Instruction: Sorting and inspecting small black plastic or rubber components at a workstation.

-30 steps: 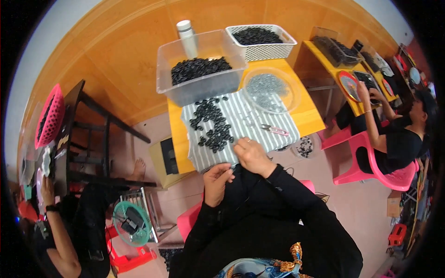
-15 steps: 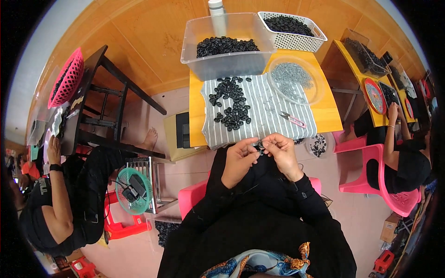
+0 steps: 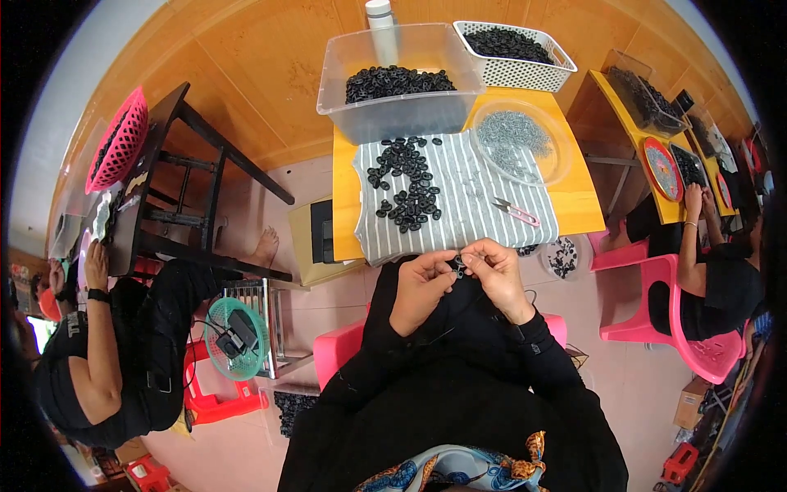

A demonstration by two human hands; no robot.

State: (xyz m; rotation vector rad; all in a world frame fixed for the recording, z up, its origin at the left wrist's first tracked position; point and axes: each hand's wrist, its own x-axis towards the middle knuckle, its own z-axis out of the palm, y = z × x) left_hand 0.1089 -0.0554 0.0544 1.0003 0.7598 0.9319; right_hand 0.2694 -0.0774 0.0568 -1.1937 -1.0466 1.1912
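Observation:
A small black oval piece point(image 3: 459, 266) with a hole is pinched between my two hands, above my lap at the table's front edge. My left hand point(image 3: 420, 289) grips it from one side with thumb and forefinger. From the other side, my right hand point(image 3: 498, 277) closes on it with thumb and fingertips; anything smaller in that pinch is hidden. Beyond my hands, many similar black oval pieces point(image 3: 410, 187) lie loose on a striped cloth point(image 3: 467, 209). To their right rest small pink-handled thread snips point(image 3: 516, 211). A round clear tray point(image 3: 516, 139) holds many small silvery metal parts.
At the table's back stand a clear bin point(image 3: 402, 115) and a white basket point(image 3: 525, 70), both with black pieces, and a white bottle point(image 3: 382, 33). Co-workers sit at tables on both sides. A pink chair point(image 3: 676, 312) is at right, a green basket point(image 3: 238, 338) at left.
My hands stay together over my lap with slight finger shifts. The black oval piece now shows more plainly between them. The view has shifted slightly.

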